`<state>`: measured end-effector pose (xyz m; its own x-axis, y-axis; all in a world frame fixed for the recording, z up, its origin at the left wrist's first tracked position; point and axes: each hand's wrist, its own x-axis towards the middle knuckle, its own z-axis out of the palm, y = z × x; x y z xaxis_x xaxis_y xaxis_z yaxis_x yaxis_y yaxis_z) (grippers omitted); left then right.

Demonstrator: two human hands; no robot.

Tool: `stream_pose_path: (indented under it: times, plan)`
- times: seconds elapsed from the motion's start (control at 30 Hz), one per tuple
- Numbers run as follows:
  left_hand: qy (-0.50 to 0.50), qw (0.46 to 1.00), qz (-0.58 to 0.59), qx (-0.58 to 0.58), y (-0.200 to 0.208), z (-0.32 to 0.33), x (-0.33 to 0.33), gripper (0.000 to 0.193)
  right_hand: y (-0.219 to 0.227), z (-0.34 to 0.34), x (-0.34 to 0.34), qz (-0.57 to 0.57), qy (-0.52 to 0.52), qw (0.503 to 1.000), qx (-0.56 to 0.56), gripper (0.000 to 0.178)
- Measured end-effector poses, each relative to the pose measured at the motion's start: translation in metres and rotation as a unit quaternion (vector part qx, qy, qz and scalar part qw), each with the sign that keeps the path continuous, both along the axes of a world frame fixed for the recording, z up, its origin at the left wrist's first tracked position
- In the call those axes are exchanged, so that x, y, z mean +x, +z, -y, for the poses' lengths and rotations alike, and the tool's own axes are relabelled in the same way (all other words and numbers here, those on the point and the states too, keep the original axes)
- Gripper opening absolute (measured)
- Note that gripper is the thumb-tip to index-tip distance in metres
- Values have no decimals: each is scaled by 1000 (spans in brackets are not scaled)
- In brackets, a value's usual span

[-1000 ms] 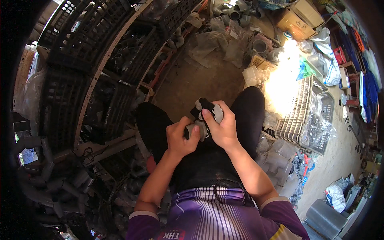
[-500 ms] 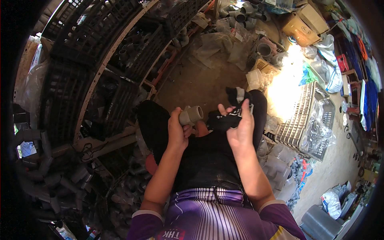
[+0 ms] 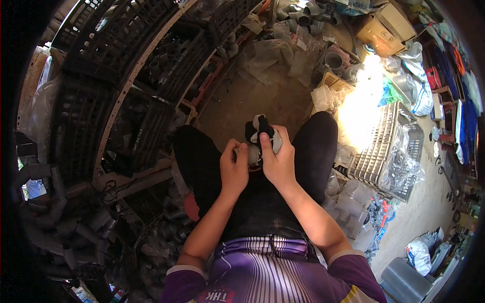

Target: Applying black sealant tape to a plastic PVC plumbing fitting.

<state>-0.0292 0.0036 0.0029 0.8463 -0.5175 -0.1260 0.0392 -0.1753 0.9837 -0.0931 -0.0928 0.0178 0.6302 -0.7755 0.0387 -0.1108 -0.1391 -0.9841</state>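
In front of my lap, both hands meet around a grey plastic pipe fitting [image 3: 255, 153]. My left hand [image 3: 234, 170] is closed on its left side, and the fingers cover much of it. A black cloth with white patches [image 3: 259, 129] is bunched in my right hand [image 3: 278, 164], with my thumb pressing along its top. The cloth lies against the right end of the fitting and hides that part. Whether any of it reaches inside the fitting I cannot tell.
Black plastic crates [image 3: 83, 108] of fittings stand on a rack at the left. Grey pipe fittings [image 3: 81, 232] are heaped at the lower left. To the right are a pale crate [image 3: 374, 151] with clear plastic bags and a cardboard box [image 3: 381, 38]. Plastic sheeting [image 3: 268, 55] lies on the floor ahead.
My right hand has moved left, bringing the cloth from beside my right knee onto the fitting. My left hand has shifted slightly right, and the fitting is now mostly covered.
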Motion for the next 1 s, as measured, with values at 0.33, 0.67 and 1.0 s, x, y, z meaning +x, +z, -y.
stream_pose_path:
  times: [0.33,0.67,1.0]
  plan:
    - [-137,930,340,-1,-8,-16,-13,16,-30,36,-1,-87,62,981,163,29]
    - [-9,984,155,88,3,-1,-11,13,-10,6,-12,-7,28,987,156,30]
    - [-147,924,351,33,6,-3,-17,13,-31,43,-12,-77,134,955,254,26]
